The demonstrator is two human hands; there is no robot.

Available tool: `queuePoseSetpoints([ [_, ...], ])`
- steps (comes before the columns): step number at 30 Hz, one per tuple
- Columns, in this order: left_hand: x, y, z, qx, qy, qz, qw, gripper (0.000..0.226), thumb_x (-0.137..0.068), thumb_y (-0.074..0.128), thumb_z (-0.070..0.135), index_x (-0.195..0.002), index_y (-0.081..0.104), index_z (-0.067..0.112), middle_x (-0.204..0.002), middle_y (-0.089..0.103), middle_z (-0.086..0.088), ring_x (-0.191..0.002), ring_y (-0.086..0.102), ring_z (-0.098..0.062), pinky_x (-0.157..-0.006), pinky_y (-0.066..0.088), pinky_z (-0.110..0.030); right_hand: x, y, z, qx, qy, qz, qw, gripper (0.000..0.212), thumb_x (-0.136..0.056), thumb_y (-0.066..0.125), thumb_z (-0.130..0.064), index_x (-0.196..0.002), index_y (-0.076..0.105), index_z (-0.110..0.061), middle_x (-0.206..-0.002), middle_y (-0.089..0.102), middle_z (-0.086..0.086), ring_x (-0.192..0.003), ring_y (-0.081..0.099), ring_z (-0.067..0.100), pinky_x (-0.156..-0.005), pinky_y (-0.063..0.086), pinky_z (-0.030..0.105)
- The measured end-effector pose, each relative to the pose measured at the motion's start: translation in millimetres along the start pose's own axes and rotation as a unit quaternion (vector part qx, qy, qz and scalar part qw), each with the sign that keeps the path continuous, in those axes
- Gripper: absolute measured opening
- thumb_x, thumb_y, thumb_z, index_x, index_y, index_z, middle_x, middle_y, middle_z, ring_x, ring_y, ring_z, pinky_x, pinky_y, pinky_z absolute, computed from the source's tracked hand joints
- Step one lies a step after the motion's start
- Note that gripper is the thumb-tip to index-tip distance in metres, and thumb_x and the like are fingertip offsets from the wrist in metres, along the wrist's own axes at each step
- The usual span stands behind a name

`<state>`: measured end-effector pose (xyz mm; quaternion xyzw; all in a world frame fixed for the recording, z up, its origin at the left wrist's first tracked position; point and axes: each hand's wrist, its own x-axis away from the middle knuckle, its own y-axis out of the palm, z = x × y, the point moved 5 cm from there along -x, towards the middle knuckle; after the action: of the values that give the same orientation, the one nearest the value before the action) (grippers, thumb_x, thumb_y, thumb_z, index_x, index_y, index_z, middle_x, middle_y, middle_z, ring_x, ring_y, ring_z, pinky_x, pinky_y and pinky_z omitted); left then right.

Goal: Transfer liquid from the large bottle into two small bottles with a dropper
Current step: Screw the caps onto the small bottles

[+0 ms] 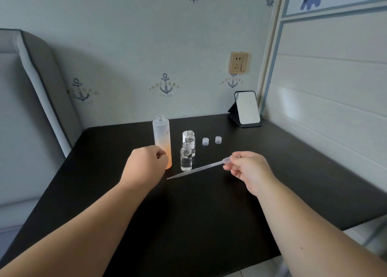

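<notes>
A tall frosted bottle (161,134) with an orange lower part stands uncapped on the black table (209,209). To its right stand two small clear uncapped bottles, the nearer one (186,159) in front of the farther one (190,141), both holding clear liquid. My right hand (249,171) pinches the bulb end of a long clear plastic dropper (196,169), whose tip slants down to the left, just in front of the nearer small bottle. My left hand (144,164) is curled into a loose fist in front of the tall bottle's base, holding nothing that I can see.
Two small clear caps (205,141) (218,140) sit right of the bottles. A larger white cap (186,135) stands behind the farther small bottle. A folding mirror (247,109) stands at the back right corner. A padded headboard (31,109) borders the table's left side.
</notes>
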<state>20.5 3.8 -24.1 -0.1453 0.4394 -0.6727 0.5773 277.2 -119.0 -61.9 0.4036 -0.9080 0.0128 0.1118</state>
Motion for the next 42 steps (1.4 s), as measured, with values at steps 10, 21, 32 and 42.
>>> queuePoseSetpoints([
  [10, 1, 7, 9, 0.012, -0.004, 0.015, 1.0, 0.019, -0.091, 0.06, 0.023, -0.106, 0.072, 0.023, -0.086, 0.063, 0.012, -0.08, 0.062, -0.008, -0.068, 0.047, -0.021, -1, -11, -5, 0.328, -0.121, -0.096, 0.932, 0.011, -0.089, 0.074, -0.017, -0.083, 0.077, -0.026, -0.077, 0.075, -0.005, -0.068, 0.064, 0.008, -0.065, 0.048, 0.026],
  [21, 0, 33, 27, -0.006, -0.03, -0.041, 0.999, 0.031, -0.087, 0.065, 0.046, -0.089, 0.065, 0.015, -0.08, 0.07, 0.002, -0.077, 0.067, -0.016, -0.074, 0.057, -0.032, -5, -7, -2, 0.492, -0.195, -0.12, 0.84, 0.024, -0.079, 0.086, -0.027, -0.093, 0.072, -0.041, -0.087, 0.059, -0.015, -0.07, 0.056, 0.0, -0.062, 0.035, 0.014],
  [32, -6, 47, 32, 0.011, 0.003, -0.012, 1.0, 0.027, -0.091, 0.067, 0.048, -0.099, 0.07, 0.021, -0.086, 0.07, 0.007, -0.075, 0.063, -0.007, -0.065, 0.051, -0.024, -45, 21, -22, 0.389, -0.184, -0.077, 0.9, 0.03, -0.09, 0.075, -0.028, -0.12, 0.071, -0.027, -0.11, 0.07, -0.011, -0.097, 0.066, 0.007, -0.089, 0.051, 0.029],
  [42, -9, 52, 30, 0.005, 0.022, 0.003, 1.0, 0.031, -0.092, 0.064, 0.051, -0.104, 0.068, 0.023, -0.084, 0.065, 0.009, -0.074, 0.06, -0.008, -0.057, 0.041, -0.016, -80, 75, -29, 0.485, -0.194, -0.082, 0.849, 0.053, -0.1, 0.061, -0.015, -0.149, 0.048, -0.029, -0.149, 0.051, -0.001, -0.13, 0.053, 0.023, -0.107, 0.042, 0.034],
])
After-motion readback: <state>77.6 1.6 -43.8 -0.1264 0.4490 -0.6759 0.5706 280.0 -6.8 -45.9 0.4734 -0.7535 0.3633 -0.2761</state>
